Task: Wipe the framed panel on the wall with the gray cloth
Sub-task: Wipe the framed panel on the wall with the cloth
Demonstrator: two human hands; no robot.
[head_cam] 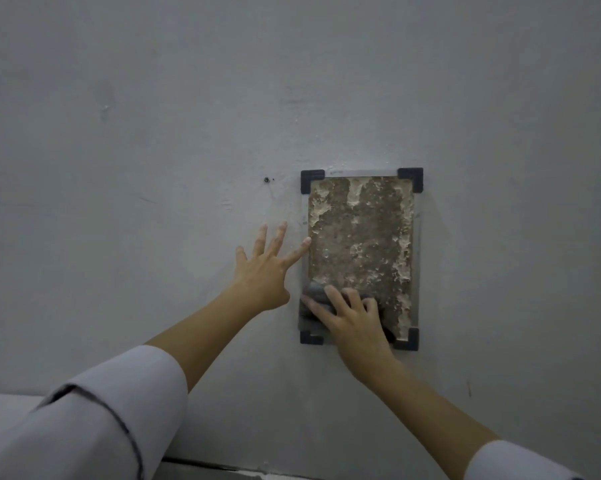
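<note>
Pressing gray cloth point(314, 294) to crusty brown panel point(361, 230), right hand point(354, 322) curls (left hand point(262, 273) splayed).

Bare workshop-like room: plain gray wall point(153, 98), framed panel point(361, 230) fixed by black corner brackets point(410, 178)
</note>
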